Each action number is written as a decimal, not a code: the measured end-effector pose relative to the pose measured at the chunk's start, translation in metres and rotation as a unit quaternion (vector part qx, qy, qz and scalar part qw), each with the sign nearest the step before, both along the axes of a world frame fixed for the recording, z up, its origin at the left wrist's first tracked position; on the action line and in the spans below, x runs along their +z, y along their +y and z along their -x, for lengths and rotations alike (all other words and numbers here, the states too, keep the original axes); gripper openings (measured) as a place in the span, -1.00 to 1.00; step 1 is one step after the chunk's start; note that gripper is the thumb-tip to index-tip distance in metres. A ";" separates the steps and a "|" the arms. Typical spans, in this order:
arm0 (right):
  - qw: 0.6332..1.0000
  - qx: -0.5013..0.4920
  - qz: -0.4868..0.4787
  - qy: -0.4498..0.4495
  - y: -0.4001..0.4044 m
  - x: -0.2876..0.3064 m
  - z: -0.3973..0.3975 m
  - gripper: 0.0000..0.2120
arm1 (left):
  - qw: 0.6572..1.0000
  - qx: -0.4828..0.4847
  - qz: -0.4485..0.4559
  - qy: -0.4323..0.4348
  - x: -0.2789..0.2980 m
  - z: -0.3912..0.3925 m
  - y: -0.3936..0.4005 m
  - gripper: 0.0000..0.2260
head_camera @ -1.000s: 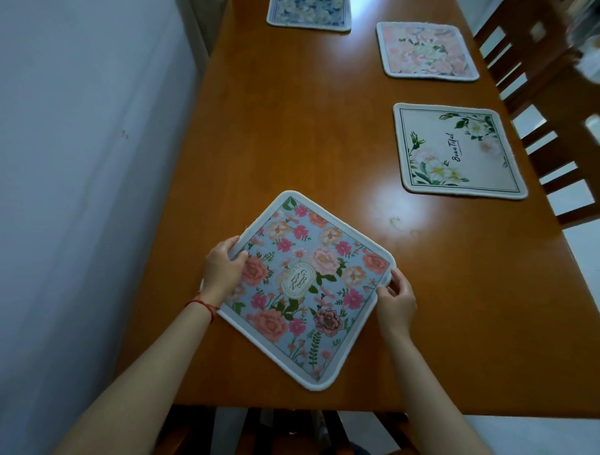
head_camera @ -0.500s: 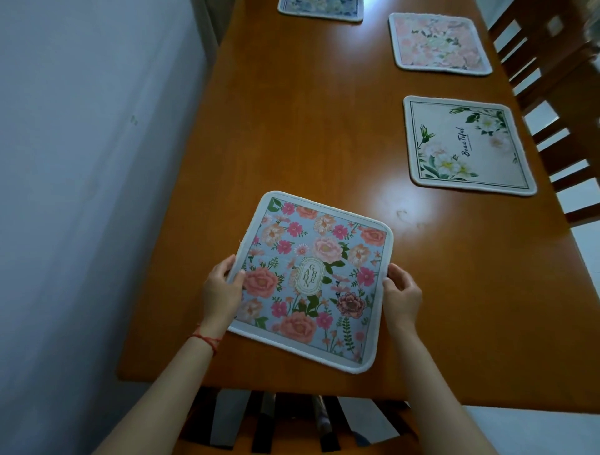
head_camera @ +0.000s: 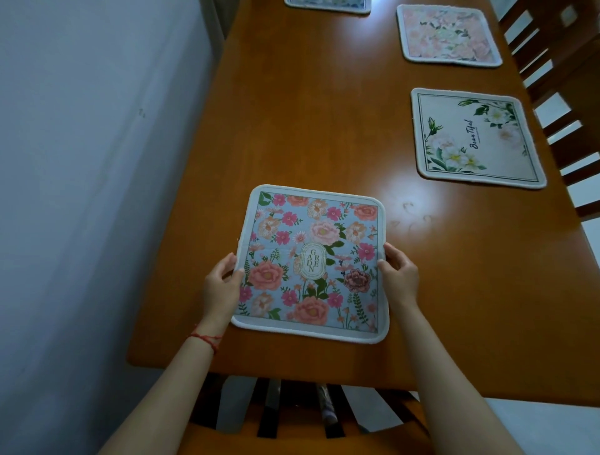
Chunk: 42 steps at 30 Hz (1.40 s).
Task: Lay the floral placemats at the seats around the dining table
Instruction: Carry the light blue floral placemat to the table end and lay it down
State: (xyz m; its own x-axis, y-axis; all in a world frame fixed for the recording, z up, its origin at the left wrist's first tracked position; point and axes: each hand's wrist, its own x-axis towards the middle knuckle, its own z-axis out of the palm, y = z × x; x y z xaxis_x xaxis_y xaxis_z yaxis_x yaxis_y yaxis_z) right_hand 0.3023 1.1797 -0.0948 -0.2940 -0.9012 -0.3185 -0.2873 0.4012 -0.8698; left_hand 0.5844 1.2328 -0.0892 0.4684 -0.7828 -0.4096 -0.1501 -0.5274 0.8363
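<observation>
A blue floral placemat [head_camera: 313, 259] with pink and peach roses and a white border lies flat near the front edge of the wooden dining table [head_camera: 311, 130]. My left hand [head_camera: 220, 285] grips its left edge and my right hand [head_camera: 399, 276] grips its right edge. A cream placemat with white flowers [head_camera: 474, 139] lies at the right side. Further back is a pink floral placemat [head_camera: 449, 35]. A blue placemat [head_camera: 328, 4] shows only partly at the top edge.
A white wall [head_camera: 97, 162] runs close along the table's left side. A wooden chair back [head_camera: 308, 419] sits below the front edge, between my arms. More wooden chairs [head_camera: 558, 81] stand along the right side.
The blue floral placemat has turned from a diagonal lie to square with the table's front edge, both hands still on its sides.
</observation>
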 end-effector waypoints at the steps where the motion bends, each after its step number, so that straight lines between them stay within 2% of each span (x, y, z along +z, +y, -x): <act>1: 1.000 0.005 0.001 -0.001 -0.003 0.000 0.000 -0.61 | 1.000 0.003 0.001 0.004 0.000 -0.001 0.000 -0.61; 14: 1.000 0.016 0.009 -0.008 -0.002 -0.011 0.001 -0.61 | 1.000 0.005 0.000 0.019 0.003 -0.005 -0.001 -0.61; 42: 0.999 0.040 0.003 -0.032 -0.002 -0.005 0.005 -0.59 | 1.000 -0.020 0.002 -0.015 0.000 -0.001 0.009 -0.60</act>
State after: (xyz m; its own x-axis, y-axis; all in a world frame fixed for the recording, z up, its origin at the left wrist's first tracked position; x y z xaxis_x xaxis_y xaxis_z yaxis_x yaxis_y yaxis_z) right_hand 0.2971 1.1774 -0.0995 -0.2008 -0.9230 -0.3281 -0.2622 0.3734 -0.8899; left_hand 0.5856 1.2415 -0.0890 0.4494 -0.8028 -0.3918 -0.1967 -0.5167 0.8333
